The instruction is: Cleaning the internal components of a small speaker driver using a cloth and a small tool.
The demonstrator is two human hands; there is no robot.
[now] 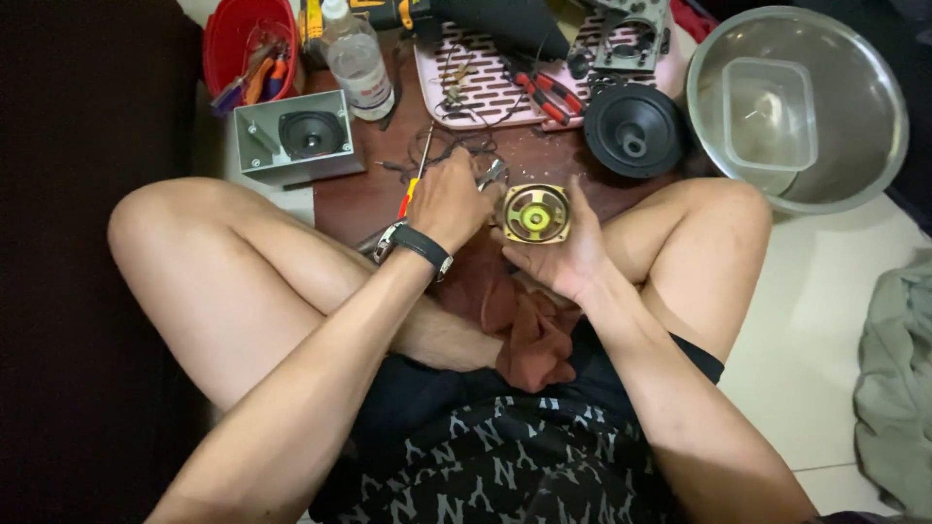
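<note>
Cradling a small speaker driver (535,213) in the curled right hand (563,254) above the low table's near edge, while the left hand (449,199) grips pliers (490,176) at its rim; a firm hold and small twists look wisest. Farther back, a clear bottle (357,64) with a white label stands near the far-left corner, beside a red tub (231,39).

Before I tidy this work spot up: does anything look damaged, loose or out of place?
Nothing looks spilled or broken. The bare speaker driver sits in the right hand out of any housing, a loose black cone lies on the board, and thin wires trail untidily above the left hand.
</note>
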